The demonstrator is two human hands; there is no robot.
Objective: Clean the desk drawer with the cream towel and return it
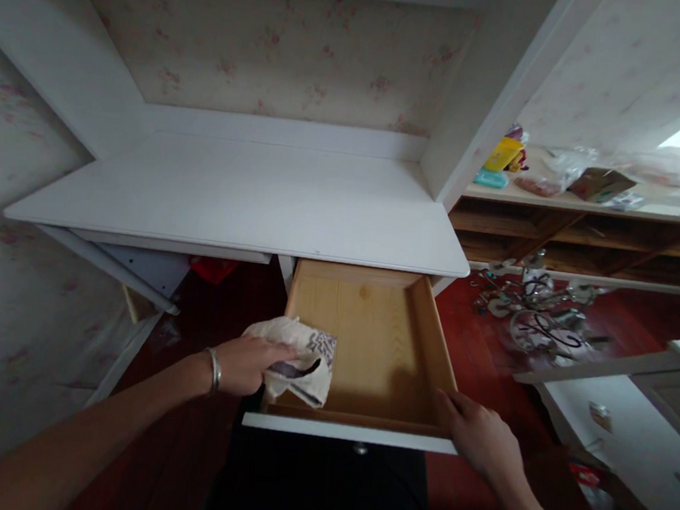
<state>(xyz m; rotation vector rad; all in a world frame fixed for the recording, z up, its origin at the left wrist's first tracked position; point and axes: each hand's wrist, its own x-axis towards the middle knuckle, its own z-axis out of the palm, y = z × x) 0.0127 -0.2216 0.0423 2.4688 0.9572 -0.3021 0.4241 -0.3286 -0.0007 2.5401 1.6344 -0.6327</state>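
Note:
A wooden drawer (370, 316) with a white front edge is pulled out from under the white desk (261, 189). My left hand (250, 366), with a bangle at the wrist, grips a cream cleaning cloth (309, 358) with a dark pattern. The cloth lies over the drawer's left side wall, close to the front corner. At the front right corner, my right hand (482, 435) is closed around the drawer's side, its thumb over the rim. A small round knob (360, 448) shows on the drawer front, just ahead of my dark-clothed lap.
Right of the desk, a chandelier (543, 307) with curled arms lies on the red floor. Behind it, a low wooden shelf unit (603, 208) bears bags and a small box. A white cabinet piece (622, 418) and a cardboard box (571, 486) are at lower right.

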